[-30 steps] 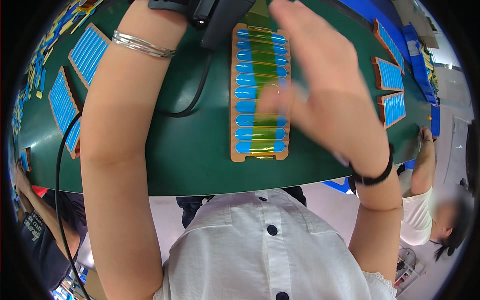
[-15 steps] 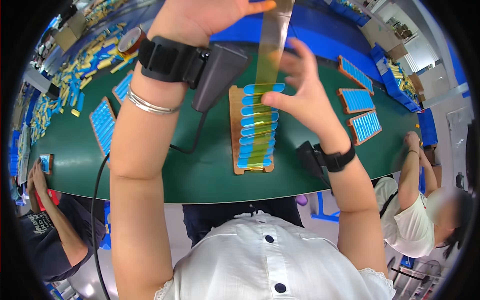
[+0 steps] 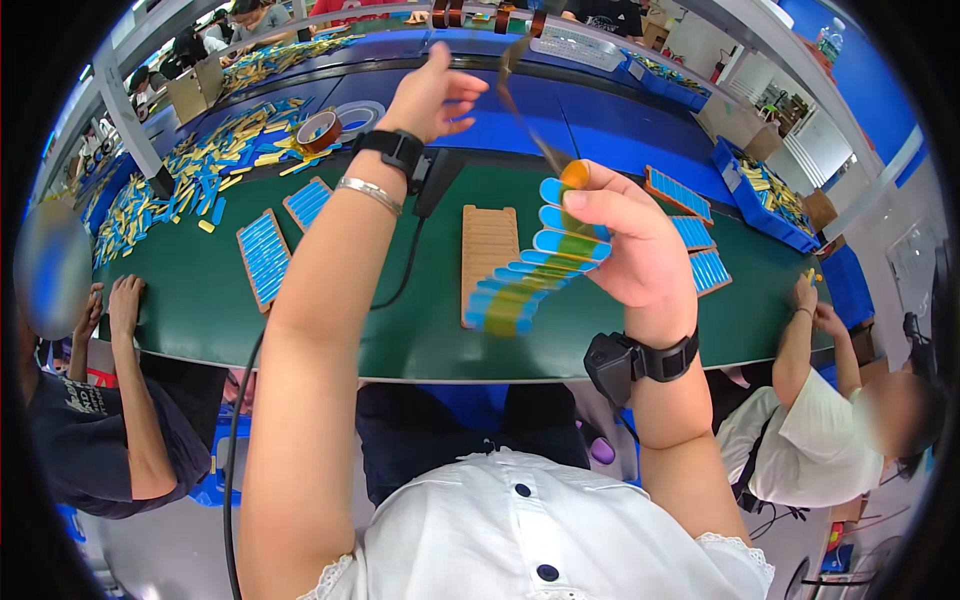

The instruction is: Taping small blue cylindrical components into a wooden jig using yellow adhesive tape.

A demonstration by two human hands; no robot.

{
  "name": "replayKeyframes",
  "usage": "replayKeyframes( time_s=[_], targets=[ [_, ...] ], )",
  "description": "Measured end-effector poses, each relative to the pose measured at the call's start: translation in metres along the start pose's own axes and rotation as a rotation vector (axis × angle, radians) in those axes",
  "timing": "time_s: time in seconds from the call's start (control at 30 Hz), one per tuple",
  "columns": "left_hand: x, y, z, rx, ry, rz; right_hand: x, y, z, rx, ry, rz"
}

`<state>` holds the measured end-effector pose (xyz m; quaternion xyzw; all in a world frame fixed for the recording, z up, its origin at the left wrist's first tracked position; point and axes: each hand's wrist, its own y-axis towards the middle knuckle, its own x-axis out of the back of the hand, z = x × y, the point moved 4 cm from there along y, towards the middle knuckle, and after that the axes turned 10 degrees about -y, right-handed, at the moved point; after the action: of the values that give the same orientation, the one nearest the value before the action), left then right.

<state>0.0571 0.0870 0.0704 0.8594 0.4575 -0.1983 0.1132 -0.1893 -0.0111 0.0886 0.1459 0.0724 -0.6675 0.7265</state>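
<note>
Loose pieces: blue and yellow strips point(image 3: 215, 165) are lying heaped at the far left of the green counter point(image 3: 405, 345).
Brown roll: a tape roll point(image 3: 325, 146) is resting beside that heap.
Left hand: the left hand point(image 3: 432, 98) is hovering with loosely spread fingers, released, apparently holding nothing, just beside the tape.
Grooved tray: a brown tray point(image 3: 488, 235) is lying on the counter, its upper grooves showing bare.
Tape tail: brownish tape point(image 3: 546, 150) is running upward from the row's top.
Taped row: the joined blue row point(image 3: 560, 243) is hanging aslant, its blurred lower end overlapping the tray; whether they are touching, I cannot tell. Lifting it clear is seeming the step in hand.
Right hand: the right hand point(image 3: 650, 250) is pinching the row's upper end; the next move is probably calling for steadying the dangling end.
Blue bin: a bin point(image 3: 765, 220) is holding more pieces.
</note>
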Motion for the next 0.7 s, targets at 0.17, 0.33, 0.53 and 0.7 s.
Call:
replayKeyframes(
  time_s=[0.17, 0.33, 0.53, 0.7],
  targets=[
    [0.014, -0.038, 0.064, -0.245, 0.753, -0.183, 0.007, -0.024, 0.007, 0.006, 0.038, 0.011],
    [-0.063, -0.13, 0.151, -0.022, 1.55, 0.101, 0.019, -0.047, 0.016, 0.127, 0.022, -0.115],
    [-0.016, -0.145, 0.12, 0.112, 1.479, -0.174, 0.012, -0.055, 0.008, 0.131, -0.027, -0.021],
    [0.042, -0.193, 0.08, -0.068, 1.398, -0.197, 0.032, -0.072, -0.001, 0.107, -0.144, -0.144]
  ],
)
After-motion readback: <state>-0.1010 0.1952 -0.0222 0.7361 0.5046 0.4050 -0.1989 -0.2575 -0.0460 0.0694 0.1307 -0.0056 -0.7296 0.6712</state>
